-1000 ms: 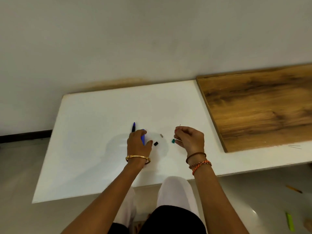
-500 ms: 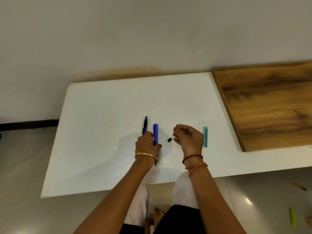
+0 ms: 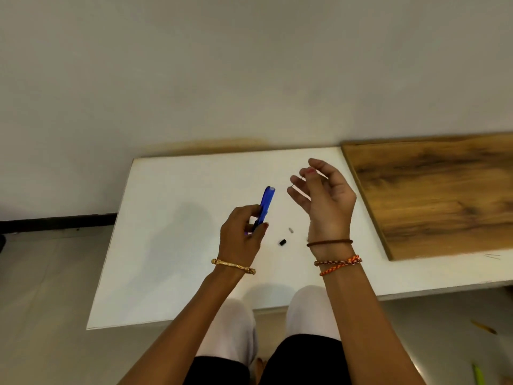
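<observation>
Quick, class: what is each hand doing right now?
Left hand: holding the blue pen tube.
Right hand: pinching a thin rod at its fingertips.

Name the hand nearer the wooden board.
Right. The right hand, pinching a thin wire, hovers beside the wooden board; the left hand, gripping the blue pen, is farther left.

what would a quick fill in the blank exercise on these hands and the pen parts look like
1. The left hand grips a ___ pen barrel.
2. The ___ hand pinches a thin rod.
3. A small black piece lies on the ___ table.
4. The gold bangle circles the ___ wrist.
Missing words: blue; right; white; left.
</observation>
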